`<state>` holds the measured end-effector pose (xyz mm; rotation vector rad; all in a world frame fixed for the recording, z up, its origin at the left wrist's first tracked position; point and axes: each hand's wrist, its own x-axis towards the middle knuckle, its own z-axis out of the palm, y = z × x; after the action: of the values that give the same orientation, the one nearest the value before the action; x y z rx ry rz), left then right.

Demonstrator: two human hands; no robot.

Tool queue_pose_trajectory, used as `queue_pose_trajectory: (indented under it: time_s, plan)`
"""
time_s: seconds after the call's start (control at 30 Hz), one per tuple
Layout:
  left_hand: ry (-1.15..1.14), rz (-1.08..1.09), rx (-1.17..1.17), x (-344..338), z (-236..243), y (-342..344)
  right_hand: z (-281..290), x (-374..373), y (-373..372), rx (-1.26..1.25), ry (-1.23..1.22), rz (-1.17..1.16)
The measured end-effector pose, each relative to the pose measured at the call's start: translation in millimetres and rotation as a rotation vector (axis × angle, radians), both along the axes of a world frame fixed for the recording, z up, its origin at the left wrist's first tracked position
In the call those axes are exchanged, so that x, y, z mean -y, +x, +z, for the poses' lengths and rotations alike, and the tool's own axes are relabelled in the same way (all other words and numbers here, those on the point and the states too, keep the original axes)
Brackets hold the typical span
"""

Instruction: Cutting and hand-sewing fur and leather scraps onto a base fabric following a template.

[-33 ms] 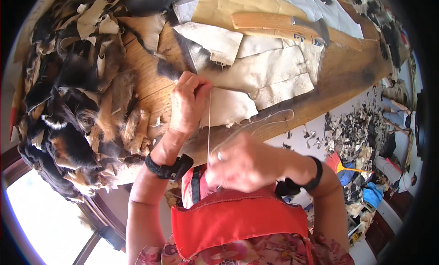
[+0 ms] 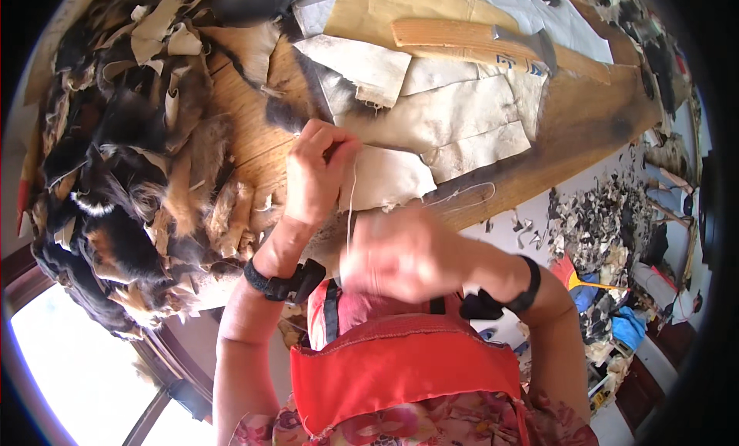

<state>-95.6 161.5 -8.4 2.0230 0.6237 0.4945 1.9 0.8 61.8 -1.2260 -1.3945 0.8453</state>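
Observation:
My left hand is closed in a pinch at the left corner of a pale hide piece on the wooden board. From its fingertips a thin white thread hangs slightly slack toward my right hand. My right hand is blurred by motion and curled, and the thread runs to it; a needle cannot be made out. More thread lies in a loop at the board's near edge. Beyond the left hand, several flat hide panels join at stitched seams, with dark fur at their edges.
A heap of black and brown fur scraps covers the left side. A wooden stick lies across the hides, near brown paper. The wooden board narrows rightward. Small fur clippings litter the floor at right, near a blue bag.
My right hand has moved up, away from my body and toward the board. The thread between my hands has gone from taut to slightly slack. My left hand has hardly moved.

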Motion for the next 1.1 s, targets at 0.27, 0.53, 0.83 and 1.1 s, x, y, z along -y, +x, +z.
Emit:
queue_pose_trajectory:
  time_s: [0.27, 0.53, 0.83, 1.1]
  plan:
    - [-0.07, -0.021, -0.007, -2.3, 3.6, -0.4, -50.1, -17.9, -4.1, 0.563, -0.144, -0.49]
    - [-0.145, -0.041, 0.13, -1.6, 7.9, -6.1, -15.2, -29.0, 8.3, -0.225, -0.09, -0.489]
    - [0.088, 0.001, -0.087, -6.7, 6.6, 13.9, -18.8, 0.9, -4.6, 0.177, 0.028, 0.119]
    - [0.033, -0.111, 0.055, -3.8, 19.0, 1.2, -4.2, 8.2, 25.0, -0.259, 0.049, -0.162]
